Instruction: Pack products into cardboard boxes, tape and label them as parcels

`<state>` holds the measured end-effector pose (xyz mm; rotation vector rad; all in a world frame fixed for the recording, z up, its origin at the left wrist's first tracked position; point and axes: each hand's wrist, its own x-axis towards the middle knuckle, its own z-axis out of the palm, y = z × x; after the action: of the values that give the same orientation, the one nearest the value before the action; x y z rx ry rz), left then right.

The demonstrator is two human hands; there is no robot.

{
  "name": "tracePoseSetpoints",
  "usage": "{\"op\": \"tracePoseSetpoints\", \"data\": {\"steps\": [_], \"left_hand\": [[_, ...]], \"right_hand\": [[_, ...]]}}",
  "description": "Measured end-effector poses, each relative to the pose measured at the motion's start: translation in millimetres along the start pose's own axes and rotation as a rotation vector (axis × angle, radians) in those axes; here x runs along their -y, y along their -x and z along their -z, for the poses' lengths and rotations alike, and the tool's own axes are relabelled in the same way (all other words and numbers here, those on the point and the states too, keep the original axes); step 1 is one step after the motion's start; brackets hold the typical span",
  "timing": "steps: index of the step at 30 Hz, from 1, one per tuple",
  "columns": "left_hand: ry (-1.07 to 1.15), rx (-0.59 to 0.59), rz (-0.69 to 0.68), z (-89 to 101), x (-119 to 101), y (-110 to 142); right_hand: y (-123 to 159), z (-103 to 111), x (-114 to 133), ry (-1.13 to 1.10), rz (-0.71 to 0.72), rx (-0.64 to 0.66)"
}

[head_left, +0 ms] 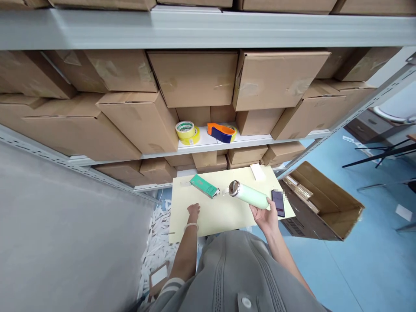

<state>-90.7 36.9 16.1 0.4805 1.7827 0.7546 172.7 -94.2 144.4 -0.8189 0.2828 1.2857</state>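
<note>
My right hand (266,218) is closed around the base end of a pale green insulated bottle (252,196). The bottle lies tilted above the cream tabletop (214,216), its shiny metallic cap end pointing left. Over the left part of the table is my left hand (194,210), palm down with loosely bent fingers and nothing seen in it. Just beyond that hand lies a long green carton (204,186), its right end looking open. A phone (278,203) rests on the table beside my right hand. Near the far edge sits a small white piece (258,172).
A shelf rack with cardboard boxes (195,78) stands ahead. Its middle shelf holds tape rolls (187,132) and an orange-and-blue tape dispenser (222,132). A large open carton (325,203) stands right of the table. Paper strips (156,242) cover the floor at left, beside a grey wall.
</note>
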Motion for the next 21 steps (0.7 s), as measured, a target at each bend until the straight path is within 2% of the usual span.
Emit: {"op": "tracePoseSetpoints", "data": {"steps": [3, 6, 7, 9, 11, 12, 14, 16, 18, 21], "left_hand": [[-0.021, 0.077, 0.032, 4.2, -4.2, 2.4], [-0.006, 0.2, -0.04, 3.3, -21.3, 14.2], [0.007, 0.273, -0.084, -0.5, -28.4, 22.0], [0.038, 0.461, -0.179, -13.2, -41.9, 44.2], [0.081, 0.826, -0.426, -30.0, -52.1, 73.2], [0.088, 0.942, -0.509, -38.3, -55.7, 88.6], [0.076, 1.056, -0.59, -51.6, -59.8, 117.4], [0.085, 1.032, -0.585, -58.1, -61.7, 139.0], [0.114, 0.893, -0.577, -57.4, -63.5, 150.8], [0.164, 0.687, -0.497, -49.6, -68.9, 154.8]], "right_hand": [[0.0, -0.2, -1.1, -0.016, -0.022, -0.011], [-1.1, -1.1, -2.6, -0.051, -0.069, -0.009], [-1.7, -2.3, -3.6, -0.068, -0.093, -0.007], [-3.0, -6.3, -6.8, -0.098, -0.166, 0.001], [-3.9, -11.8, -12.7, -0.12, -0.282, 0.028], [-3.9, -14.8, -16.6, -0.129, -0.349, 0.051], [-2.6, -20.4, -26.2, -0.147, -0.464, 0.106], [0.4, -25.0, -36.4, -0.141, -0.537, 0.165], [4.7, -29.2, -44.7, -0.05, -0.585, 0.241], [11.7, -36.4, -49.9, 0.273, -0.591, 0.383]]}}
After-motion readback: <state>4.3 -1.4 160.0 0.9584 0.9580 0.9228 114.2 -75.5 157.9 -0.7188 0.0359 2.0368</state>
